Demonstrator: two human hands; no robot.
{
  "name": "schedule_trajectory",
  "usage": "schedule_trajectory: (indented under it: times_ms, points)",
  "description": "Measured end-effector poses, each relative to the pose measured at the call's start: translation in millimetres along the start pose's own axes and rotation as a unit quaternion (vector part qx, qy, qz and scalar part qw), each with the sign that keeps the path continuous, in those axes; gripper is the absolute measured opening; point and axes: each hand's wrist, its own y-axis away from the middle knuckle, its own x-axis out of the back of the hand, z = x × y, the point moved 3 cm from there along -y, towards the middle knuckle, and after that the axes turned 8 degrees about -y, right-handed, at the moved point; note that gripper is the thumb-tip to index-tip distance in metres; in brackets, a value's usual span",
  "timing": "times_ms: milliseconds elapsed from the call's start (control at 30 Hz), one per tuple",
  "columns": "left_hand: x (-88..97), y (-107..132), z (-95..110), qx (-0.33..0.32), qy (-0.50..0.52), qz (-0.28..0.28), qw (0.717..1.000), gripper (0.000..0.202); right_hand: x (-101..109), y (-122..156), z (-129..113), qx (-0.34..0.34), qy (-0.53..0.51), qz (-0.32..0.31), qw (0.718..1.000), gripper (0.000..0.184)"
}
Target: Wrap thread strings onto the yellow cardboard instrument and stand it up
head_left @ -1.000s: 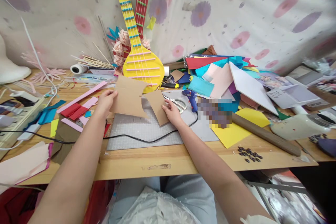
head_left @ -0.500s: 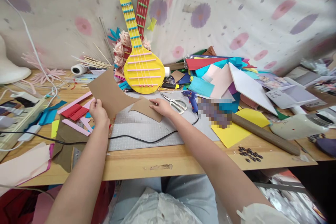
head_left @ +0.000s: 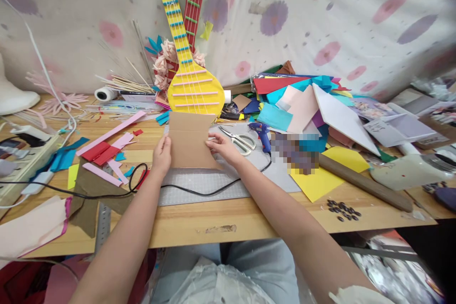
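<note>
Between my two hands is a brown cardboard piece [head_left: 190, 145], tilted up above the grey cutting mat [head_left: 192, 194]. My left hand [head_left: 163, 156] pinches its left edge. At the right edge, the fingers of my right hand [head_left: 223, 148] are closed on the cardboard. A second cardboard piece is mostly hidden; I cannot tell whether it lies behind the first. Just right of my right hand lie open scissors [head_left: 244, 144] and a blue glue gun [head_left: 261, 135]. A yellow paper-covered toy lute [head_left: 195, 88] leans behind the cardboard, its lower end covered.
A black cord [head_left: 199, 193] crosses the mat. Pink strips [head_left: 110, 133], red scraps and a steel ruler [head_left: 103, 223] lie left. To the right are a paper pile [head_left: 302, 99], yellow sheet [head_left: 313, 187], brown tube [head_left: 363, 183] and several dark beads [head_left: 344, 210]. A power strip [head_left: 28, 166] sits far left.
My left hand has moved right, carrying the cardboard from above the pink strips to in front of the lute. The second piece, which my right hand held, has mostly gone from sight.
</note>
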Motion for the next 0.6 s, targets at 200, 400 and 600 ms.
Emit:
schedule_trajectory:
  times_ms: [200, 400, 600]
  points:
    - [-37.6, 20.4, 13.2, -0.193, -0.232, -0.295, 0.906, 0.053, 45.6, 19.3, 17.2, 0.068, 0.1, 0.136, 0.983, 0.025]
    - [-20.7, 14.9, -6.6, -0.174, -0.411, -0.277, 0.851, 0.071, 48.0, 24.8, 17.2, 0.102, 0.253, 0.19, 0.943, 0.035]
    - [37.3, -7.8, -33.0, 0.013, -0.451, -0.065, 0.89, 0.087, 35.9, 33.1, 10.6, 0.084, 0.327, 0.185, 0.923, 0.05]
